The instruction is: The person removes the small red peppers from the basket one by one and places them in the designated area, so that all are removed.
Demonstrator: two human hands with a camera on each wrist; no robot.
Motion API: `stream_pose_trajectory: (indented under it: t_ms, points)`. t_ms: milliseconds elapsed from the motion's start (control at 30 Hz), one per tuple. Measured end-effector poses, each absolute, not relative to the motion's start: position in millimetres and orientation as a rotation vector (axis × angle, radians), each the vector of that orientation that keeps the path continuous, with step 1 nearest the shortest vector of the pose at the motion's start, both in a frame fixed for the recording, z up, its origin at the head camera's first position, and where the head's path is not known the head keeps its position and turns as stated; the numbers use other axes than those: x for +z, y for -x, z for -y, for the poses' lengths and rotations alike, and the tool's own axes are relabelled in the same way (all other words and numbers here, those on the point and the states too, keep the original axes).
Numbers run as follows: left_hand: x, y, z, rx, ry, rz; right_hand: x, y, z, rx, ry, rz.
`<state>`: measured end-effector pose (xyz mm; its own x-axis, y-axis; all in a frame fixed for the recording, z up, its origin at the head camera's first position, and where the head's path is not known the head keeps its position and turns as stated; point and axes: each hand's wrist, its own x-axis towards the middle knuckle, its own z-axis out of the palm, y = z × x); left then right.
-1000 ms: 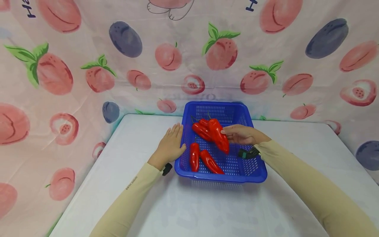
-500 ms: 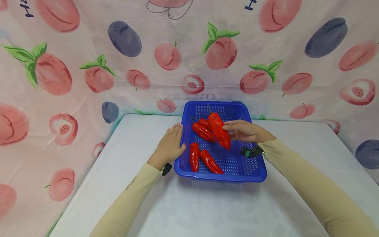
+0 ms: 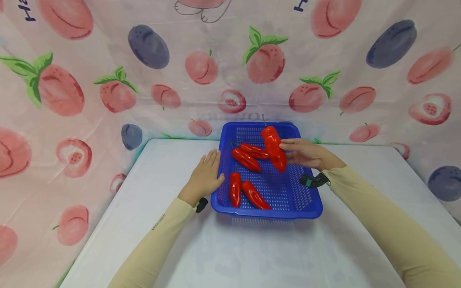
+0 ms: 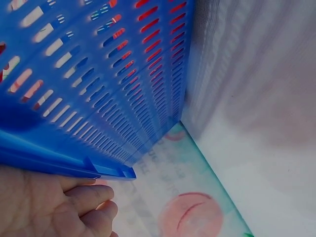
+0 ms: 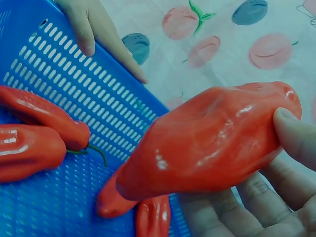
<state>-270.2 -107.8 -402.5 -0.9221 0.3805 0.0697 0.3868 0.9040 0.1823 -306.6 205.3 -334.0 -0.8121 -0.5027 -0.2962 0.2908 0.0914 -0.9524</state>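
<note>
My right hand (image 3: pixel 306 154) pinches a glossy red chili pepper (image 3: pixel 273 148) between thumb and fingers, above the right part of a blue perforated plastic basket (image 3: pixel 266 213). In the right wrist view the thumb lies on one end of the held pepper (image 5: pixel 207 143), with fingers beneath. Flat and straight-fingered, my left hand (image 3: pixel 205 176) rests against the basket's left rim; the left wrist view has its fingers by the blue rim (image 4: pixel 59 165). Inside the basket, two red peppers lie at the back left, one with a green stem (image 3: pixel 234 143), and two more lie at the front.
The basket stands on a white-covered table (image 3: pixel 252 256), near its back edge. Behind and at the left hangs a pale pink cloth (image 3: pixel 165 120) printed with peaches and dark plums. Black bands (image 3: pixel 314 181) circle both wrists.
My right hand has raised the pepper and carried it rightward and farther back, uncovering more of the pepper that lay beneath. My left hand has stayed at the rim.
</note>
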Motion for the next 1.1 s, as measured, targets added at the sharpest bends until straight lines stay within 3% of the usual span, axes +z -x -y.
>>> stream_pose_trajectory:
  t_ms: [633,1100]
  points:
    - [-402,269,107,-0.323,0.593,3.046,-319,304,-244,-1.835,0.272,-1.812]
    - [-402,270,107,-0.332,0.589,3.049,-309,304,-274,-1.970,0.090,-1.728]
